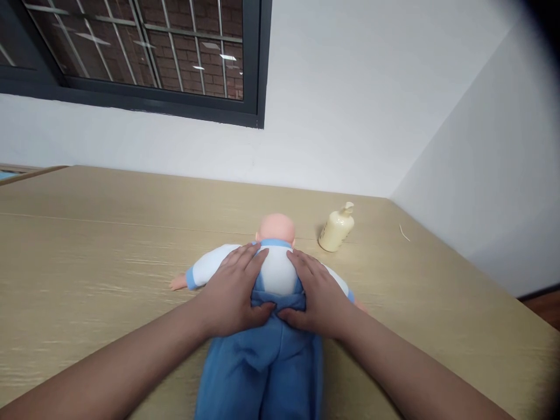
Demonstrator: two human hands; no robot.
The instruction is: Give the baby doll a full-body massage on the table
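A baby doll (pixel 280 274) in a white top with light blue trim and blue overalls lies face down, the back of its bald head pointing away from me. Flat on the left side of its back rests my left hand (pixel 238 286), thumb spread inward at the waist. My right hand (pixel 317 291) mirrors it on the right side, fingers stretched toward the shoulder. The two thumb tips come close together over the overalls' waistband. Both doll arms reach out sideways, and the right one is partly hidden behind my hand. Its face cannot be seen.
The doll lies on a wide, light wood-coloured table (pixel 109 233). A cream pump bottle (pixel 336 229) stands beyond the doll to the right, with a thin pale strip (pixel 404 233) farther right. White walls (pixel 341 105) and a dark-framed barred window (pixel 258 70) border the far side.
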